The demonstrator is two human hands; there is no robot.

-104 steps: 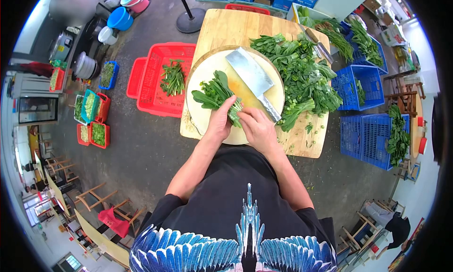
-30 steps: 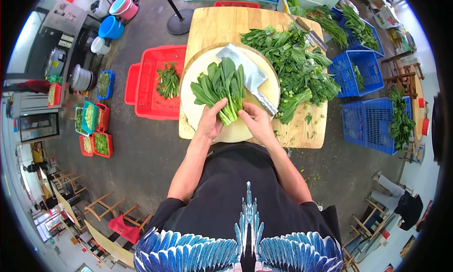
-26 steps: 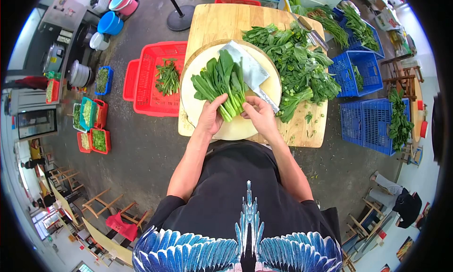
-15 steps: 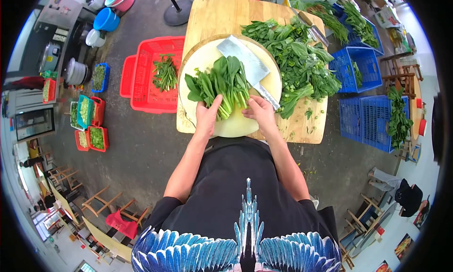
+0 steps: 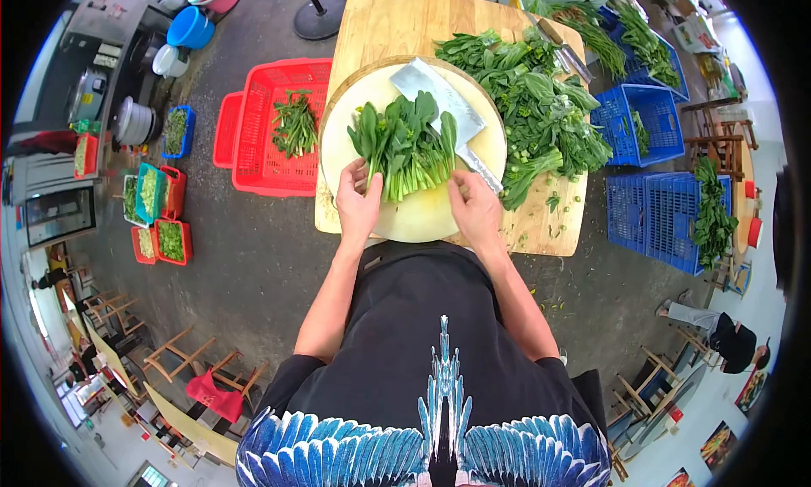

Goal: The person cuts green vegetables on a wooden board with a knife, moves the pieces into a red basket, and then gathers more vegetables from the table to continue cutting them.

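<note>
A bunch of leafy greens [image 5: 407,145] lies on the round chopping board [image 5: 414,225], leaves away from me and cut stems toward me. My left hand [image 5: 360,201] is at the bunch's left side, thumb and fingers curled round its outer stems. At the right edge my right hand [image 5: 475,204] has its thumb and fingertips closed against the stem ends. A cleaver [image 5: 448,107] rests on the board behind and right of the bunch, its handle pointing toward my right hand. More leafy greens [image 5: 541,107] are heaped on the wooden table [image 5: 380,22] to the right.
Left of the table is a red basket [image 5: 274,170] with some cut greens. Blue crates [image 5: 638,132] stand at the right. Knives [image 5: 566,52] lie at the table's back right. Small tubs [image 5: 160,217] sit on the floor far left. A person [image 5: 731,343] is at the far right.
The bunch's stems now lie more evenly lined up and spread wider. My left hand has shifted slightly left, and my right hand slightly right with its fingers turned more upward.
</note>
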